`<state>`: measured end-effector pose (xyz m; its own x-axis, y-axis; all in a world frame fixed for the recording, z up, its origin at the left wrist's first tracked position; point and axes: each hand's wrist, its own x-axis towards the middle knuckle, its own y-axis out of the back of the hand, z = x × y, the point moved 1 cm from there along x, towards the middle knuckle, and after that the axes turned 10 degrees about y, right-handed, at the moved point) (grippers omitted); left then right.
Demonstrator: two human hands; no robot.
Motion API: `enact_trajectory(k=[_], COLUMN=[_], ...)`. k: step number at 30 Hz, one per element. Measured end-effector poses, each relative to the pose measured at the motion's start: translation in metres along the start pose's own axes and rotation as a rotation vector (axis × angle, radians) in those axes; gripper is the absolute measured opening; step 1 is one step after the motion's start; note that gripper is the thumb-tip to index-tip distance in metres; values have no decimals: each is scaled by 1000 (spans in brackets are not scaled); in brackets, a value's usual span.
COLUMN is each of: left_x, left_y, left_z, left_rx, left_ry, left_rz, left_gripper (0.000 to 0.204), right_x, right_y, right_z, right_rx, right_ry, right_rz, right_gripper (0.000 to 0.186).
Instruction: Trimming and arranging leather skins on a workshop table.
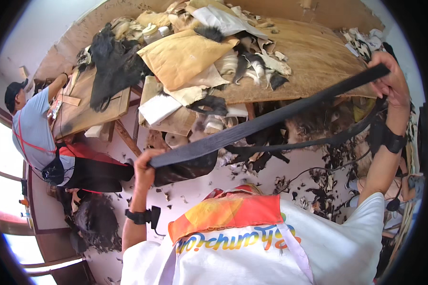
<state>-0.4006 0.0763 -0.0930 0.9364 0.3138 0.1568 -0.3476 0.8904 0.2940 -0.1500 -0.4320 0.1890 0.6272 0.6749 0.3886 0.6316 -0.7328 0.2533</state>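
Note:
My left hand [145, 168] and my right hand [386, 80] grip opposite ends of a long black strip [266, 118], stretched diagonally upward to the right. A second dark band [299, 142] curves beneath it toward my right hand; whether it joins the strip, I cannot tell. Behind the left part of the strip is a dark, glossy piece [185, 171]. Beyond the strip stands a wooden table [309, 52] heaped with fur pieces [252, 64], a black pelt [107, 61] and tan paper-like sheets [178, 59].
At left, another person [33, 133] in a light blue shirt works at a wooden board [81, 109]. Dark scraps [318, 183] litter the floor [152, 199], with a black heap [95, 218] at lower left. A cable crosses the floor at right.

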Motion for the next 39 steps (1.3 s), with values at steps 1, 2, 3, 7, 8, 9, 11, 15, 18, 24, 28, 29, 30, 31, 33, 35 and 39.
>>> enact_trajectory(k=[1, 2, 3, 7, 8, 9, 11, 15, 18, 24, 28, 29, 30, 31, 33, 35, 39], left_x=[-12, -26, -38, -57, -43, -33, -17, -2, 3, 32, 57, 63, 69, 76, 87, 96, 116], left_y=[-3, -1, 2, -20, -36, -47, -50, -28, -30, -64, -87, -90, -92, -95, -101, -103, -106], left_z=[-24, -53, -89, -82, -53, -15, 16, 1, -21, -37, -65, -68, -72, -77, -78, -83, -87], left_rx=[12, 112, 273, 252, 170, -84, -449, -457, -492, -422, -414, -407, -400, -407, -438, -502, -536], left_ry=[60, 100, 124, 313, 171, 170, 180, 354, 413, 579, 635, 653, 671, 689, 692, 686, 661], left_rz=[-42, -117, -248, -751, -769, -756, -739, -734, -690, -699, -592, -538, -484, -478, -475, -451, -372], left_gripper=[44, 44, 44, 44, 49, 51, 48, 30, 29, 21, 17, 16, 15, 15, 15, 17, 17], right_x=[6, 10, 20, 62, 60, 56, 48, 33, 6, -40, -21, -16, -11, -7, -3, 11, 38], right_y=[-35, -71, -96, -255, -284, -310, -349, -351, -323, -258, -254, -253, -253, -253, -248, -245, -244], right_z=[-9, -19, -24, 16, 41, 66, 106, 162, 201, 266, 283, 287, 291, 300, 326, 325, 334], right_rx=[-23, 15, 63, -13, 33, -73, 195, 166, 155, 128, 210, 149, 86, 139, 118, 97, 26], right_ry=[-54, -128, -289, -497, -443, -364, -469, -363, -358, -523, -371, -431, -490, -547, -569, -578, -620], right_rz=[55, 97, 17, -620, -743, -801, -710, -740, -679, -277, -36, -14, 6, 29, 15, 2, 50], right_gripper=[33, 25, 25, 19, 24, 23, 21, 19, 20, 16, 15, 16, 17, 17, 15, 15, 17])
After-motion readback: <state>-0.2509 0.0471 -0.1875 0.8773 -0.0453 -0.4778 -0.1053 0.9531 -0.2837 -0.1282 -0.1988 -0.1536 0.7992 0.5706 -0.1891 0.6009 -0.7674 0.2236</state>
